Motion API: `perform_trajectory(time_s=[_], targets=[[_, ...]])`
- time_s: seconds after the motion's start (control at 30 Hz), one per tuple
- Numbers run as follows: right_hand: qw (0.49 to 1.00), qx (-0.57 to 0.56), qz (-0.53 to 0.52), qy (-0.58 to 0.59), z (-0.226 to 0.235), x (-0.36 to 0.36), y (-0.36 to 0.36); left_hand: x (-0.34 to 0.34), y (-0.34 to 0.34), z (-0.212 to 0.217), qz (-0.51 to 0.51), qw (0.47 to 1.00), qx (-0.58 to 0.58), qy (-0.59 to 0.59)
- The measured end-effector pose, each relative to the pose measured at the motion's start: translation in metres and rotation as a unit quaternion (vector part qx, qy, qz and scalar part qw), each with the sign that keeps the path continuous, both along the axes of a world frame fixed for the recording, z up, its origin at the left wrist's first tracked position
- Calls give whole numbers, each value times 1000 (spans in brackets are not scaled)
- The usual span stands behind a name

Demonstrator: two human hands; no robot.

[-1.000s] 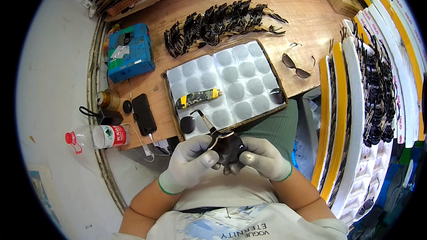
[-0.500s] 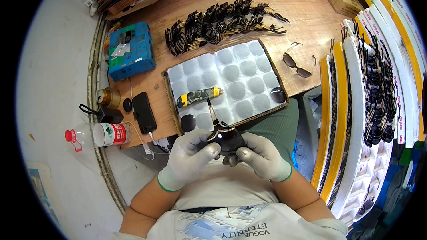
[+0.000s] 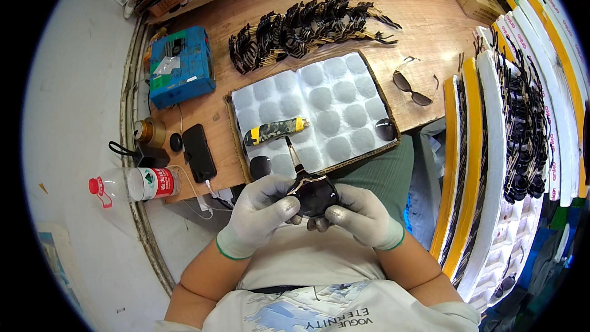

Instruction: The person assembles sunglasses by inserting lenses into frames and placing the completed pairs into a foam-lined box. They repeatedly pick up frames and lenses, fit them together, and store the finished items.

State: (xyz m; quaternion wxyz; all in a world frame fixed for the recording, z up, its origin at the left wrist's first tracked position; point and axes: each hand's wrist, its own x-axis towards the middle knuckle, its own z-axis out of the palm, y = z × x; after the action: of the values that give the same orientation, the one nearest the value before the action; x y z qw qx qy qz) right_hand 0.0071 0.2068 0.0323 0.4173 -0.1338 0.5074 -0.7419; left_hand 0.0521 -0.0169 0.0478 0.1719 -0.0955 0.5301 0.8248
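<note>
In front of my body I hold a pair of dark sunglasses (image 3: 316,197) with both gloved hands. My left hand (image 3: 261,209) pinches its left side, thumb on top. My right hand (image 3: 362,214) grips the right side the same way. One thin temple points away from me, over the near edge of a shallow box (image 3: 393,142). White padding with rows of round grey pads (image 3: 329,122) fills that box. On it lie a camouflage-and-yellow handled tool (image 3: 276,131), a dark lens (image 3: 260,167) at the near left and another lens (image 3: 385,129) at the right.
Behind the box lies a long row of folded glasses frames (image 3: 307,31). Another pair of sunglasses (image 3: 410,89) rests to the right. Stacked trays (image 3: 473,166) holding glasses crowd the right side. A blue box (image 3: 181,67), phone (image 3: 200,154) and plastic bottle (image 3: 138,184) are at the left.
The sunglasses have tilted in my hands, so a dark lens now faces up more fully. Both hands stay in nearly the same place.
</note>
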Motion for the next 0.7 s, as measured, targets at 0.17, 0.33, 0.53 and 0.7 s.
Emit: perform_trajectory(time_s=[0.17, 0.33, 0.53, 0.7], targets=[[1000, 2, -23, 7, -5, 4, -2, -2, 1, 1, 0, 1000, -23, 11], [1000, -4, -11, 4, -13, 6, 2, -2, -2, 8, -43, 999, -20, 23], [998, -36, 50, 18, -10, 0, 10, 3, -15, 6, -113, 993, -16, 14], [997, 14, 4, 81, -12, 2, 6, 2, -7, 3, -66, 997, -31, 26]])
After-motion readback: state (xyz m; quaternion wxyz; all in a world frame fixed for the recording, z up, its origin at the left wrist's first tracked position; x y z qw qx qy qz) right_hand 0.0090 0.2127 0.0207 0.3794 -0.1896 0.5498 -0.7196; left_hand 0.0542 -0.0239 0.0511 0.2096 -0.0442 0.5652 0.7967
